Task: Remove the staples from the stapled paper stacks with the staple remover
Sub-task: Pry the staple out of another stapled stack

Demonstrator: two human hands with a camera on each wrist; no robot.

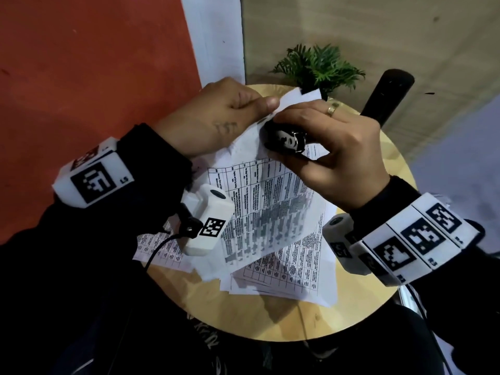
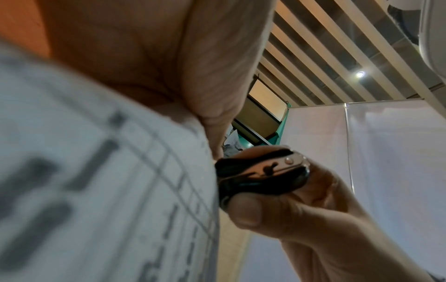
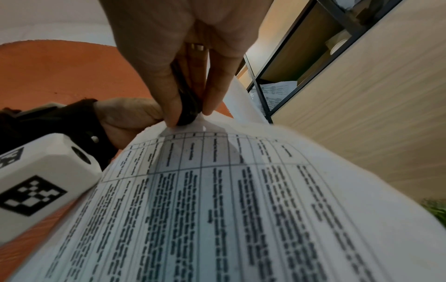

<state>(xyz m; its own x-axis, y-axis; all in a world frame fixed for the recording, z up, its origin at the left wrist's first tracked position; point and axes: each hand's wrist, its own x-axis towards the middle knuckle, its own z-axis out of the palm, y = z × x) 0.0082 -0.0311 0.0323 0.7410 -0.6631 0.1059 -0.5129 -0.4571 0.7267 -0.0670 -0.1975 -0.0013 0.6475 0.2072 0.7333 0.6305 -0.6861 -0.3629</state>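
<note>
A stapled paper stack (image 1: pixel 267 204) printed with tables is lifted off the round wooden table (image 1: pixel 270 323). My left hand (image 1: pixel 224 115) pinches its top corner, thumb on top. My right hand (image 1: pixel 332 142) grips a black and chrome staple remover (image 1: pixel 286 140) and squeezes it against that same corner. In the left wrist view the staple remover (image 2: pixel 260 175) meets the paper's edge (image 2: pixel 120 190), the thumb (image 2: pixel 246 211) under it. From the right wrist, thumb and fingers (image 3: pixel 169 91) clamp the staple remover (image 3: pixel 188 106) at the sheet's top edge (image 3: pixel 217 190). The staple itself is hidden.
More printed sheets (image 1: pixel 286 277) lie fanned on the table under the lifted stack. A small green plant (image 1: pixel 319 67) stands at the table's far edge. A black post (image 1: pixel 384 98) rises at the right. An orange wall (image 1: pixel 81 77) is to the left.
</note>
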